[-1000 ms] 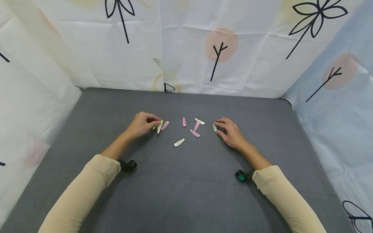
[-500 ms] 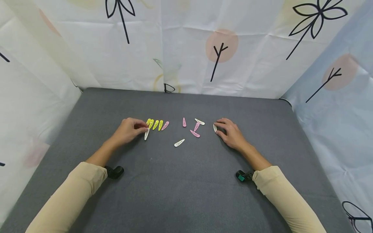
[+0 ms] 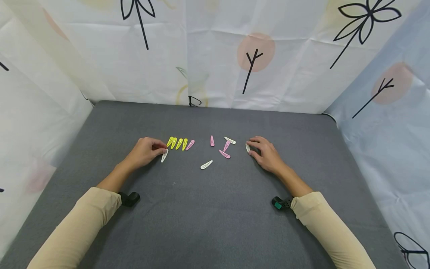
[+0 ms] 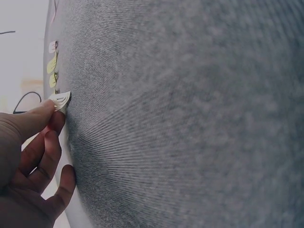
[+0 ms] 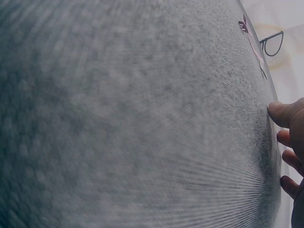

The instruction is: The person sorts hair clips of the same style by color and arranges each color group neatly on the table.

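Between thumb and fingertips, my left hand (image 3: 145, 152) pinches a white hair clip (image 3: 164, 155) just left of a row of yellow hair clips (image 3: 179, 144). In the left wrist view the same white clip (image 4: 61, 100) shows at the tips of the thumb and index finger. A pink hair clip (image 3: 190, 145) ends the row on its right. My right hand (image 3: 267, 154) rests on the table with thumb and index finger at the two ends of another white hair clip (image 3: 247, 147); the right wrist view does not show that clip clearly.
Toward the middle of the grey table (image 3: 215, 216) lie an upright pink clip (image 3: 212, 141), a white clip (image 3: 230, 140) touching a pink one (image 3: 226, 146), another pink clip (image 3: 224, 154) and a nearer white clip (image 3: 206, 164). Printed white curtains (image 3: 215, 56) border the table.
My left hand has carried the white clip leftward, from in front of the yellow clips to the row's left side, uncovering them. The right hand has stayed in place.
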Tool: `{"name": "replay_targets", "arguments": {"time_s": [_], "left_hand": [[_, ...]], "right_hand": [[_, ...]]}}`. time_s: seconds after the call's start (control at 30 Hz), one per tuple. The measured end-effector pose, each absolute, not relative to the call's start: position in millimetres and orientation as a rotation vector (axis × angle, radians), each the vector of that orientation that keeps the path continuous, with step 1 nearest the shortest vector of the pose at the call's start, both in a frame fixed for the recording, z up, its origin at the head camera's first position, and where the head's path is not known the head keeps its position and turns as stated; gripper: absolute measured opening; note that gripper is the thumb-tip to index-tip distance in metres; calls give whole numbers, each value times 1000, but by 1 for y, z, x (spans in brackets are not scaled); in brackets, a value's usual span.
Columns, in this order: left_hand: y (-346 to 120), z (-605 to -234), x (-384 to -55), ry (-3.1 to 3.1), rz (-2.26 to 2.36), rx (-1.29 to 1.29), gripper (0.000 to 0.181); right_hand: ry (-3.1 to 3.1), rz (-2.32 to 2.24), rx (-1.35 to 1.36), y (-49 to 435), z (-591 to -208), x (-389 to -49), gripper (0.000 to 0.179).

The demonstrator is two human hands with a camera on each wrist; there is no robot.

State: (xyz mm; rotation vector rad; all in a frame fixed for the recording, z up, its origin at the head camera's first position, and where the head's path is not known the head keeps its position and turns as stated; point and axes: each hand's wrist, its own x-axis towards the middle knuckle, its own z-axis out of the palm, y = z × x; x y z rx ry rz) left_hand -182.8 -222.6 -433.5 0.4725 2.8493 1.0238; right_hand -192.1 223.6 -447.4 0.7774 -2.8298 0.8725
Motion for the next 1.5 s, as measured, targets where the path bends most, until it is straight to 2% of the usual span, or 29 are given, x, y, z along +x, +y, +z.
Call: {"name": "replay_targets", "arguments": {"time_s": [0.9, 1.37, 1.5], "left_hand": [[-221, -432, -180, 2879, 1009, 537, 16], [-172, -424, -172, 2810, 1111, 694, 20], [-158, -428, -169, 2706, 1184, 768, 27]], "right_hand": [[-2823, 865, 777, 223, -448, -192, 37], [-2839, 865, 771, 223, -447, -192, 38], [-2845, 863, 767, 224, -447, -192, 38]]}}
